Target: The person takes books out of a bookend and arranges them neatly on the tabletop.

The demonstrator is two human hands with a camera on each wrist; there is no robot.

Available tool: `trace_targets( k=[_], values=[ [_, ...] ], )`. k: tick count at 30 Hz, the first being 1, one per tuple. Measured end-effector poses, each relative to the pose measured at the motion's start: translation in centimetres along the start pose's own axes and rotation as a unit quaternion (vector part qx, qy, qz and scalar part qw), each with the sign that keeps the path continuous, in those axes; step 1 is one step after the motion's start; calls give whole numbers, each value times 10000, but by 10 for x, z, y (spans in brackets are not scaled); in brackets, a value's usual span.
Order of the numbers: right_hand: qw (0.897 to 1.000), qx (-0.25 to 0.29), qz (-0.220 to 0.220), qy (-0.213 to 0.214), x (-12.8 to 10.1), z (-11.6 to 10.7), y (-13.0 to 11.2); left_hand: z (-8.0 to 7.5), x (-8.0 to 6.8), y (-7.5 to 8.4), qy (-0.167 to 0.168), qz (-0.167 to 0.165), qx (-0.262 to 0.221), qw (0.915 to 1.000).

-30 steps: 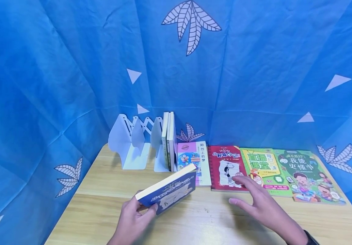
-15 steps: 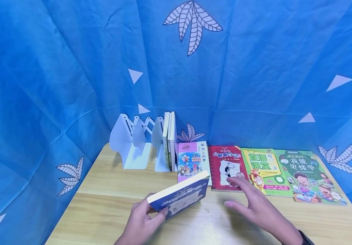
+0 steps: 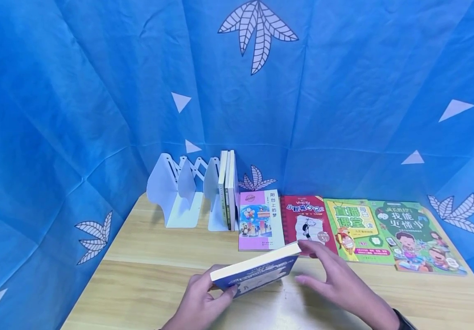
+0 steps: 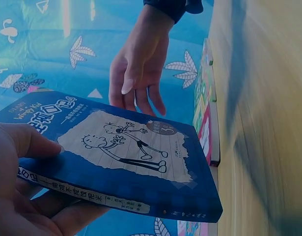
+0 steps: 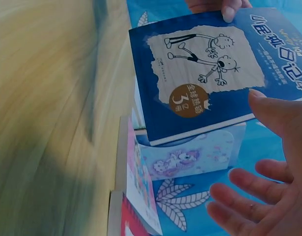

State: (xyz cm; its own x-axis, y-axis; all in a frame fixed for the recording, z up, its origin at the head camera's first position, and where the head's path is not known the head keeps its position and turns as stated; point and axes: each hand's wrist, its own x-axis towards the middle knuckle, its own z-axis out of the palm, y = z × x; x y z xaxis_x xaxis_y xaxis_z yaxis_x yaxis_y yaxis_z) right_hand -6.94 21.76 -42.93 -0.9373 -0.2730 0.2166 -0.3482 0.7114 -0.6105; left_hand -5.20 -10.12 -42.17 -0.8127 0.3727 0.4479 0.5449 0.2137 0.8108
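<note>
My left hand (image 3: 201, 298) grips a blue Wimpy Kid paperback book (image 3: 263, 274) by its spine side, thumb on the front cover and fingers behind. The book is tilted above the table, page edges facing up. In the left wrist view the cover (image 4: 126, 142) shows two line-drawn figures on torn paper. My right hand (image 3: 338, 282) is close to the book's other end, thumb and fingers spread apart. Seen from the right wrist, its thumb tip is right at the edge of the blue book (image 5: 209, 64), while the other fingers stay off it.
A white expandable book rack (image 3: 183, 208) stands at the back left, with several upright books (image 3: 227, 192) in its right section. Lying flat rightward are a pink-and-white book (image 3: 257, 222), a red book (image 3: 299, 211), a yellow-green book (image 3: 358, 229) and a dark green book (image 3: 416, 238). A blue curtain (image 3: 237, 114) hangs behind.
My left hand has carried the blue book rightward and toward me. The right hand has shifted slightly left, and the book's far end now reaches its fingers.
</note>
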Motion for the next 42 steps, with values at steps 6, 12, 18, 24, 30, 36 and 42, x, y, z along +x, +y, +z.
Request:
trace_targets(
  k=[6, 12, 18, 24, 30, 36, 42],
  values=[
    [9993, 166, 240, -236, -1, 1, -4, 4, 2, -1, -117, 383, -136, 9991],
    [9988, 254, 53, -410, -2, 3, -5, 7, 4, -3, -233, 828, -119, 9962],
    [9969, 550, -43, -565, -3, 4, -5, 9, 5, -3, -318, 949, -185, 9948],
    [9831, 1325, 494, -1162, -7, 2, -4, 12, 6, -2, -379, 915, -281, 9947],
    [9756, 1588, 451, -1445, -11, 2, 0, 14, 7, -1, -368, 1030, -229, 9937],
    [9794, 1641, -126, -1171, -14, 3, 3, 15, 7, 0, -449, 832, -280, 9951],
    [9807, 1622, -871, -657, -16, 6, 5, 16, 9, 3, -529, 401, -310, 9973]
  ],
)
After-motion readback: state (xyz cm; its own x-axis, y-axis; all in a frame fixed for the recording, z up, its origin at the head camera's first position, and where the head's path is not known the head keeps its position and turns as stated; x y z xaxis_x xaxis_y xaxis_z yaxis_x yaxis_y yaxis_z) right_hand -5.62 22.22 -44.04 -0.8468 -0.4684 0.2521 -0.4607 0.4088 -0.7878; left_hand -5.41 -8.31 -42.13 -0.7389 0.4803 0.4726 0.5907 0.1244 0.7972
